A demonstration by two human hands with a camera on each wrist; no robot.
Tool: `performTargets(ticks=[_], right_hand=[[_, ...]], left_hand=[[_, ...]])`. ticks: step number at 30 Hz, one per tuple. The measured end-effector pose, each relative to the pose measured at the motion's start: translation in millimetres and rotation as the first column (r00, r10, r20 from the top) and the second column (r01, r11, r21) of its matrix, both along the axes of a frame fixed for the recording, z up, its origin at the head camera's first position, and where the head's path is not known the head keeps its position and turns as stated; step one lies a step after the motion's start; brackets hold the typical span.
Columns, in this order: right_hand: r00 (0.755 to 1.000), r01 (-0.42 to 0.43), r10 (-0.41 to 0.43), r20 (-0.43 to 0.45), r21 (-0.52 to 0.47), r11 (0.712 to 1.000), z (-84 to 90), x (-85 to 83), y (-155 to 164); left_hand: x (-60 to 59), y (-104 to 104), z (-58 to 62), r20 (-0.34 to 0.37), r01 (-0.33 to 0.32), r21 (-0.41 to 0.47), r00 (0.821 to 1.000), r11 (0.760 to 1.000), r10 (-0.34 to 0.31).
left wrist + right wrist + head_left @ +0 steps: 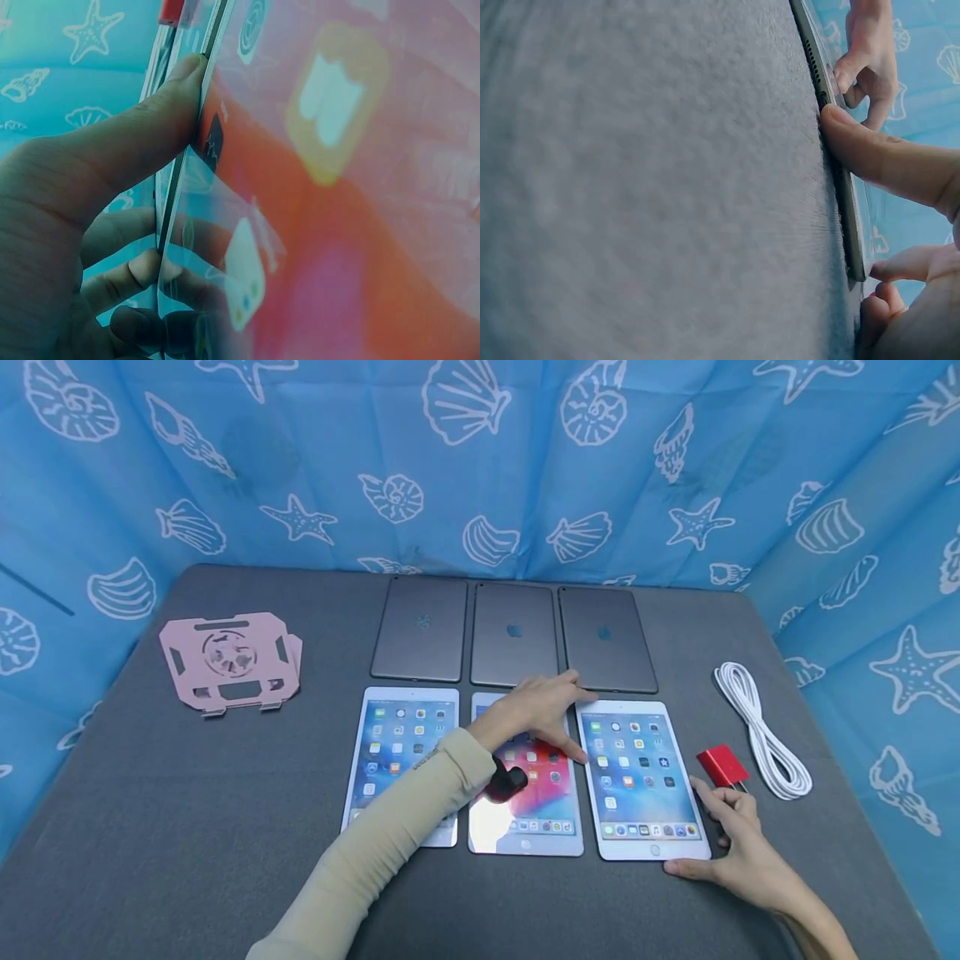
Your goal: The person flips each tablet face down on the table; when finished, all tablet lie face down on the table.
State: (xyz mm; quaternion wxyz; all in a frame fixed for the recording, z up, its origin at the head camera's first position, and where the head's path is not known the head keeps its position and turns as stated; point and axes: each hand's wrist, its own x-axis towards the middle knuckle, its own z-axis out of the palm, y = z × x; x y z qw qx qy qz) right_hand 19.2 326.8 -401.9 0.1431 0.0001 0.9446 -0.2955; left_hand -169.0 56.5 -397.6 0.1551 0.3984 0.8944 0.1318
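Three white-framed tablets lie face up in the front row with their screens lit. At the rightmost tablet (637, 802), my left hand (542, 708) touches the upper left side, thumb and fingers spread along the edge. That hand reaches over the middle tablet (525, 817), whose red and orange screen fills much of the left wrist view. My right hand (738, 858) is at the rightmost tablet's lower right corner, thumb against the bottom edge and a finger along the right edge. Beyond my left sleeve (405, 806), which covers part of it, lies the left tablet (401, 727).
Behind are three dark grey tablets, face down: left (420, 643), middle (514, 652) and right (609, 652). A pink folding stand (187, 652) lies at the left. Right of my right hand are a red charger plug (723, 765) and a coiled white cable (765, 735). Blue curtains (315, 443) surround the grey table.
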Motion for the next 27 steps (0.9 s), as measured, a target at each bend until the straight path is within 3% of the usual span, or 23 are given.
performTargets(ticks=[4,6,9,12,14,21,23,27], right_hand=[[1.000,0.026,-0.027,-0.001,-0.060,0.998,0.7,2.8,0],[0.999,0.036,-0.039,-0.016,-0.153,0.988,1.2,4.0,-2],[0.999,0.027,-0.040,-0.033,-0.329,0.944,0.4,4.2,-3],[0.998,-0.002,-0.030,-0.059,-0.472,0.881,-0.4,5.8,-3],[0.996,-0.015,-0.029,-0.083,-0.478,0.878,0.2,8.0,-3],[0.992,0.000,-0.049,-0.120,-0.376,0.927,9.6,14.0,-6],[0.987,-0.015,-0.048,-0.153,-0.385,0.923,13.5,15.0,-7],[0.973,-0.076,-0.034,-0.227,-0.459,0.885,19.5,17.1,-10]], left_hand=[[-0.3,0,0.3,-0.013,-0.001,-0.007,1.000,1.000,0.001],[-0.6,0,0.2,-0.019,-0.006,-0.006,1.000,1.000,0.006],[-1.1,1,-0.8,-0.019,-0.013,-0.002,1.000,1.000,0.013],[-0.8,2,-1.6,-0.018,-0.019,0.000,1.000,1.000,0.019],[0.1,2,-1.2,-0.012,-0.018,0.002,1.000,1.000,0.018],[6.3,6,3.8,-0.008,-0.020,-0.002,1.000,1.000,0.020],[8.3,9,4.4,-0.020,-0.017,-0.008,1.000,1.000,0.017],[11.8,14,3.9,-0.039,-0.014,-0.009,0.999,1.000,0.014]])
